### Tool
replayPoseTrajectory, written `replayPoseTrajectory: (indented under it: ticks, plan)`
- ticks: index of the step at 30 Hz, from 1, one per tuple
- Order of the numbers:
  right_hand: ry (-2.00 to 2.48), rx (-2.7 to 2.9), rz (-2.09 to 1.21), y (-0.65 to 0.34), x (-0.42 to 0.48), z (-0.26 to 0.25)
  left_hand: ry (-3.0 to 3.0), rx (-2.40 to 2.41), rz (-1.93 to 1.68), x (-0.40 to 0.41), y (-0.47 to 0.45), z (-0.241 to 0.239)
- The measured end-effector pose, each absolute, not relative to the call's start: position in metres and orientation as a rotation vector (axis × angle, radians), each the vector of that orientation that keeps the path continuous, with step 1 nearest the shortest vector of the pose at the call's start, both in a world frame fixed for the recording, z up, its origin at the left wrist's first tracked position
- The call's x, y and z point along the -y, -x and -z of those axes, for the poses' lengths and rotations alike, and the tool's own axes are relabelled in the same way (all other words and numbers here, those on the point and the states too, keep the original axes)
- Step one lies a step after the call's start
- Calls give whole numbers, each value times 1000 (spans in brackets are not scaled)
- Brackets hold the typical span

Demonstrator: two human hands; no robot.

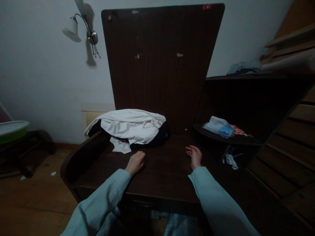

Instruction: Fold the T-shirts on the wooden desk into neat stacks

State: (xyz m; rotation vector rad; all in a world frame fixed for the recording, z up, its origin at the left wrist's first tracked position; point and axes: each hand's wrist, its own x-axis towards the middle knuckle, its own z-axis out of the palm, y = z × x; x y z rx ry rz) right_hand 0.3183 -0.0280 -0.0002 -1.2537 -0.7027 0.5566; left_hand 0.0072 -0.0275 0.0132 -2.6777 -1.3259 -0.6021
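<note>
My left hand (136,162) rests on the dark brown desk (159,183) with its fingers curled into a loose fist, and nothing shows in it. Just beyond it lies a crumpled white cloth garment (133,126), heaped over a black cloth item (161,137) at the back left of the desktop. My right hand (194,155) is over the right part of the desk, fingers apart and slightly bent, holding nothing. It is apart from the garment.
A tall dark panel (159,65) stands behind the desk. At the right, a corner shelf (246,139) holds a plastic tissue pack (219,127); crumpled white material (231,161) lies below. A green basin (13,132) sits on a stool (27,147) at the left. A wall lamp (72,29) hangs above.
</note>
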Motion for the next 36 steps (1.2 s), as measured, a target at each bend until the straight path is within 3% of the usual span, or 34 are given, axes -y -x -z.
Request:
replayPoseTrajectory:
  ticks: [5,13,21,36]
  plan:
    - [1353,1301,-203,-284,46,-5,2733,1301,497,34,-35,-13]
    - [1655,2270,-61,-244,59,1,2686,1431,581,30,-34,-5]
    - [1868,2327,-213,-236,64,-3,2741,1691,244,31,-35,1]
    - [1896,2380,-249,-231,62,-2,2754,1675,217,29,-34,1]
